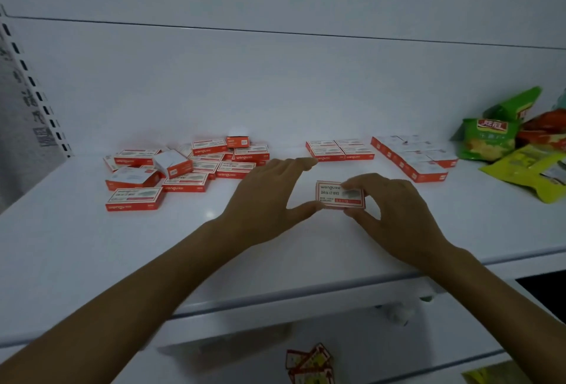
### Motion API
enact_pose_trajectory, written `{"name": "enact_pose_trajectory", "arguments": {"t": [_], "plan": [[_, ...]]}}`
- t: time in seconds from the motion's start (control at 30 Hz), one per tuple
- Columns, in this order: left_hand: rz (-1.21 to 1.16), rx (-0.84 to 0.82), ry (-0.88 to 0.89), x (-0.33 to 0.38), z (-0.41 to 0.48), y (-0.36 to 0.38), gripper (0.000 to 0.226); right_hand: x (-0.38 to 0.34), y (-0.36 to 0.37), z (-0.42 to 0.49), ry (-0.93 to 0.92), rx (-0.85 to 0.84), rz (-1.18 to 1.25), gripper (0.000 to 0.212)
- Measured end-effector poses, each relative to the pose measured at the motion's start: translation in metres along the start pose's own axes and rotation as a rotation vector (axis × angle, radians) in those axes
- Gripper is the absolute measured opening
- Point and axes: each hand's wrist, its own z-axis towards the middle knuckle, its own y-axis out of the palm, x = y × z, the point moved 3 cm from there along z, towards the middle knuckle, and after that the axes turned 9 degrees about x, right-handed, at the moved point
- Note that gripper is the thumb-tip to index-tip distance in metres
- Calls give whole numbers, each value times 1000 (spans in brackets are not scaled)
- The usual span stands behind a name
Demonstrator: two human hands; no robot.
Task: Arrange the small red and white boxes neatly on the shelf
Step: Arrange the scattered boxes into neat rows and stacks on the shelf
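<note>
White shelf in dim light, seen from above. One red and white box is near its middle, toward the front. The right hand pinches it, fingers curled over the top, thumb at the near edge. The left hand is spread wide, fingers straight, thumb tip touching the box's left end. A jumbled pile of like boxes lies left. A tidy block and a row lie behind. Snack bags sit far right.

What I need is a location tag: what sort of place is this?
Probably a shop: a white display shelf on a slotted upright, many identical red and white boxes, snack packets beside them.
</note>
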Motion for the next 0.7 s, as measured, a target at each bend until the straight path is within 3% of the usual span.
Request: {"name": "enact_pose_trajectory", "arguments": {"t": [0.17,0.27,0.4,0.7], "plan": [[70,-14,83,10,30,31,68,43,9,19,43,-135,66,36],[98,-47,92,10,49,50,66,57,12,28,-30,-207,9,34],[51,-31,-17,3,67,63,62,53,15,32,-226,-311,-54,34],[0,25,-185,-5,77,80,59,81,49,78,-200,-403,66,35]]}}
